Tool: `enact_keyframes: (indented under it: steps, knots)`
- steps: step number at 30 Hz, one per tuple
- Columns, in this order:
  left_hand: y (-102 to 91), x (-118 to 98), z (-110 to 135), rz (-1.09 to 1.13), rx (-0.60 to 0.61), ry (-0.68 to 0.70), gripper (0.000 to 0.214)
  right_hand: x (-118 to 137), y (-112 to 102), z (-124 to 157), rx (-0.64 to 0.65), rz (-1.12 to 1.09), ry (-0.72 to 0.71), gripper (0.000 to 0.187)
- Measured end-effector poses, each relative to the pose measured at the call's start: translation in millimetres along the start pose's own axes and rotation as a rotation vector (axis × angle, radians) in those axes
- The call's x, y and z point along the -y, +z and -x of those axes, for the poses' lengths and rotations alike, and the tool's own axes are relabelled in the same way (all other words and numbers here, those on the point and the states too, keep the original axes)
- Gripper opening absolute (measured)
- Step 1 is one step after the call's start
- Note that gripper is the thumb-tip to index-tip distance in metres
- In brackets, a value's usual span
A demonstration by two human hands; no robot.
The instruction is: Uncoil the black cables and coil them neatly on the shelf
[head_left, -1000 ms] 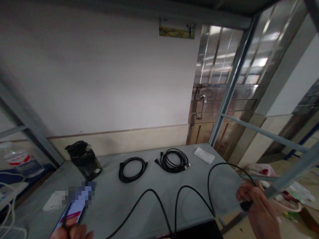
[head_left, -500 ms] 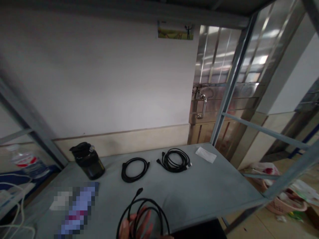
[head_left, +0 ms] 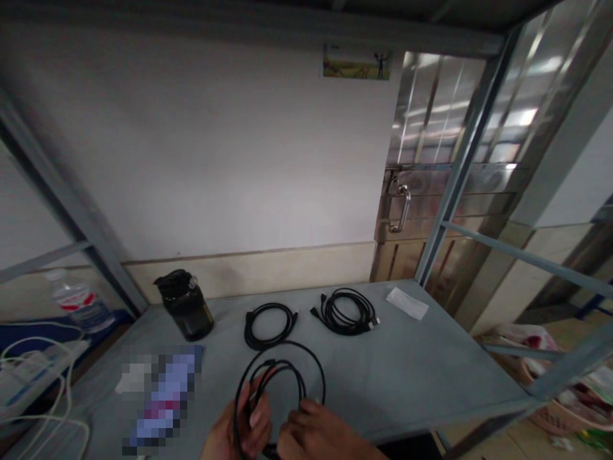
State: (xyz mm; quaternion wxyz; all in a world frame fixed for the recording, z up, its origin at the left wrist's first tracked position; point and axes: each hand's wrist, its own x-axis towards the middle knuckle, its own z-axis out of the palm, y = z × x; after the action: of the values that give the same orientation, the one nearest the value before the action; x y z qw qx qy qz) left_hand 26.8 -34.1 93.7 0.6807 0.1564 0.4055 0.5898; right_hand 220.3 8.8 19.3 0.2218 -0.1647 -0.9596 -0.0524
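A black cable (head_left: 324,377) is looped between my two hands at the front of the grey table. My left hand (head_left: 244,418) is closed round its coils on the left side, where a dark plug end sits by the fingertips. On the right, my right hand (head_left: 318,429) has its fingers curled on the same cable. One wider loop stands above the tighter coils. Just behind lies a coiled black cable (head_left: 248,332), apart from my hands. Farther right rests another black coil (head_left: 330,319) with several plug ends showing.
A black drinking bottle (head_left: 184,306) stands at the back left, near a blurred blue-purple packet (head_left: 165,396). A white paper piece (head_left: 407,303) lies at the back right. Metal posts (head_left: 467,156) frame the table. At far left are a plastic bottle (head_left: 79,303) and white cords (head_left: 69,383).
My right hand has come up into view and taken hold of the cable. My left hand shows more fully, and the held coils are rearranged. The whole view has shifted slightly.
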Motion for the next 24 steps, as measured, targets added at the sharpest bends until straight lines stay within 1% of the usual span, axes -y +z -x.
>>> enact_keyframes:
  steps: [2,3,4,5,6,7,10,12,15,16,18,21,24]
  knots:
    - [15.9,-14.3,-18.7,0.022,0.023,0.053,0.046,-16.3,-11.5,-16.7,-0.019,0.014,0.049,0.055]
    - [22.3,-23.2,-29.7,0.023,0.037,0.073,0.048,-27.1,-15.9,-27.7,-0.02,0.022,0.068,0.055]
    - [27.4,-32.6,-41.8,0.017,0.053,0.096,0.048,-39.3,-18.6,-39.7,-0.013,0.037,0.082,0.048]
    - [31.0,-42.1,-54.7,0.004,0.069,0.12,0.049,-52.2,-19.3,-52.0,0.003,0.056,0.094,0.036]
    - [33.2,-51.0,-68.1,-0.014,0.08,0.147,0.05,-65.3,-18.0,-63.9,0.022,0.076,0.099,0.024]
    - [34.0,-59.1,-81.8,-0.037,0.085,0.17,0.053,-77.8,-14.9,-74.9,0.042,0.095,0.104,0.017]
    - [29.9,-75.5,-119.6,-0.12,0.044,0.221,0.065,-108.3,1.5,-98.6,0.072,0.122,0.139,0.015]
    - [23.4,-79.0,-138.1,-0.171,-0.008,0.243,0.068,-120.6,14.7,-105.2,0.064,0.106,0.183,0.016]
    - [12.4,-75.3,-152.3,-0.23,-0.085,0.27,0.07,-129.3,31.9,-103.6,0.043,0.037,0.228,0.03]
    - [9.5,-72.9,-154.0,-0.24,-0.114,0.282,0.071,-130.8,36.0,-101.3,0.034,0.01,0.234,0.032]
    - [6.0,-68.7,-155.1,-0.246,-0.17,0.316,0.072,-133.5,41.9,-96.5,0.003,-0.046,0.254,0.029]
    - [4.9,-65.9,-157.3,-0.227,-0.207,0.356,0.058,-138.4,45.9,-91.6,-0.076,-0.145,0.309,0.025]
    - [4.7,-66.0,-162.8,-0.181,-0.203,0.364,0.048,-142.6,47.1,-89.5,-0.172,-0.23,0.35,0.034]
